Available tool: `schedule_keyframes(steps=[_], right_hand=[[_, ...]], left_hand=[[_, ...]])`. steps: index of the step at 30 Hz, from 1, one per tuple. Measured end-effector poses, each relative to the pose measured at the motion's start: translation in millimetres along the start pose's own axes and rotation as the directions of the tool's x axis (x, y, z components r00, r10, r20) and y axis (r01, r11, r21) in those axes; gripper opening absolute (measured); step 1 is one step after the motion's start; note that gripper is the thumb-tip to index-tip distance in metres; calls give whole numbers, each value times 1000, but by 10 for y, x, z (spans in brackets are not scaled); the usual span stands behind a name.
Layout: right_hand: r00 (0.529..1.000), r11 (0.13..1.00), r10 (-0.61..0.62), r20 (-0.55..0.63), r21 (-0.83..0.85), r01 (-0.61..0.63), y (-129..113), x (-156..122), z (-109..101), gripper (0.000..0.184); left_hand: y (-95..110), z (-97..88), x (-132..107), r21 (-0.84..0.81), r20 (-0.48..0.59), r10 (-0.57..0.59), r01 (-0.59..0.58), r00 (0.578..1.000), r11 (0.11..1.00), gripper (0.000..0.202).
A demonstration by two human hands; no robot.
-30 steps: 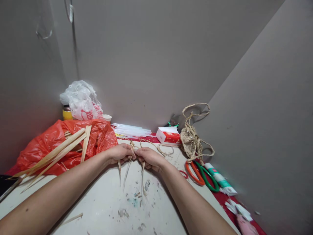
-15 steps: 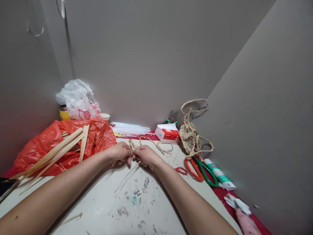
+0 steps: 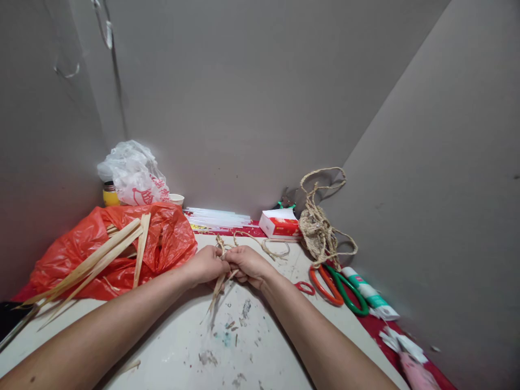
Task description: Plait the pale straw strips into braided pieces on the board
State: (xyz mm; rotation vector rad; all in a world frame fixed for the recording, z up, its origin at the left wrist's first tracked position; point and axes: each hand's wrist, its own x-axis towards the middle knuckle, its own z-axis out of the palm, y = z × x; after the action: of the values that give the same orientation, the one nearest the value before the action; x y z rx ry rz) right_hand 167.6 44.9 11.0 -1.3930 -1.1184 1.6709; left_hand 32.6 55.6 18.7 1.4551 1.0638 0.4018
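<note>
My left hand (image 3: 207, 265) and my right hand (image 3: 247, 264) meet at the middle of the white work board (image 3: 170, 336), fingers pinched together. Between them they grip a small bundle of thin dry straw strips (image 3: 218, 290) whose loose ends hang down and toward me onto the board. A short piece of twine (image 3: 221, 242) sticks up just behind my fingers. Both forearms reach in from the bottom corners.
A red plastic bag (image 3: 101, 249) with long pale strips (image 3: 101, 254) lies left. At the back are a white bag (image 3: 134, 173), a yellow jar (image 3: 110, 196), clear sticks (image 3: 219, 216) and a red-white box (image 3: 280, 223). A twine tangle (image 3: 320, 230), scissors (image 3: 337, 284) and a tube (image 3: 369, 295) lie right.
The strips hung apart in separate strands a second ago; now they are gathered into one bundle between my hands, which have drawn close together. The view shifted slightly.
</note>
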Motion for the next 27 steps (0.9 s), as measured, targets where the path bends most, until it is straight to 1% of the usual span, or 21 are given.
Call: schedule_keyframes(steps=[2, 5, 8, 10, 13, 15, 16, 18, 19, 20, 21, 22, 23, 24, 25, 26, 27], right_hand=[[999, 1000, -8, 36, 3, 8, 4, 8, -26, 24], [996, 1000, -22, 87, 15, 21, 12, 13, -57, 24], [993, 1000, -25, 117, 22, 22, 8, 3, -75, 22], [992, 1000, -12, 129, 10, 11, -7, -13, -84, 19], [990, 1000, 9, 141, -17, -7, -34, -34, -93, 14], [989, 1000, 14, 144, -23, -11, -44, -40, -96, 12], [989, 1000, 14, 145, -23, -11, -46, -40, -98, 12], [989, 1000, 16, 149, -20, -13, -44, -36, -103, 12], [988, 1000, 16, 152, -18, -14, -41, -34, -106, 12], [988, 1000, 16, 155, -15, -14, -38, -32, -109, 12], [987, 1000, 16, 157, -12, -14, -34, -29, -113, 12], [987, 1000, 18, 160, -10, -16, -30, -27, -117, 12], [986, 1000, 18, 164, -9, -17, -26, -24, -121, 12], [986, 1000, 17, 168, -7, -16, -21, -21, -124, 12], [985, 1000, 14, 175, -4, -13, -14, -16, -128, 13], [984, 1000, 9, 180, -1, -9, -7, -10, -131, 13], [983, 1000, 2, 184, 2, -3, 0, -2, -134, 13]], left_hand=[[48, -63, -3, -9, 50, -44, 44, 998, 999, 10], [61, -143, 27, -19, 97, -65, 67, 993, 998, 21], [34, -192, 55, -6, 86, -74, 75, 994, 997, 19], [25, -227, 57, 32, 65, -77, 75, 995, 997, 15], [33, -308, 49, 167, 76, -51, 38, 996, 985, 13], [47, -372, 45, 289, 80, -20, -4, 997, 957, 13], [55, -400, 43, 357, 59, 10, -30, 998, 933, 13], [72, -434, 37, 502, -34, 110, -78, 993, 862, 13], [80, -436, 34, 569, -105, 182, -92, 978, 817, 11], [86, -428, 30, 626, -184, 268, -97, 946, 774, 10], [88, -409, 29, 666, -260, 355, -100, 898, 739, 13], [84, -380, 31, 688, -324, 433, -105, 841, 718, 19], [73, -343, 37, 690, -370, 487, -117, 791, 714, 25], [54, -300, 50, 668, -396, 511, -143, 763, 731, 27], [27, -254, 68, 616, -399, 492, -172, 774, 769, 27], [-5, -209, 90, 530, -376, 427, -187, 822, 827, 25], [-39, -167, 113, 416, -329, 328, -176, 885, 892, 23]])
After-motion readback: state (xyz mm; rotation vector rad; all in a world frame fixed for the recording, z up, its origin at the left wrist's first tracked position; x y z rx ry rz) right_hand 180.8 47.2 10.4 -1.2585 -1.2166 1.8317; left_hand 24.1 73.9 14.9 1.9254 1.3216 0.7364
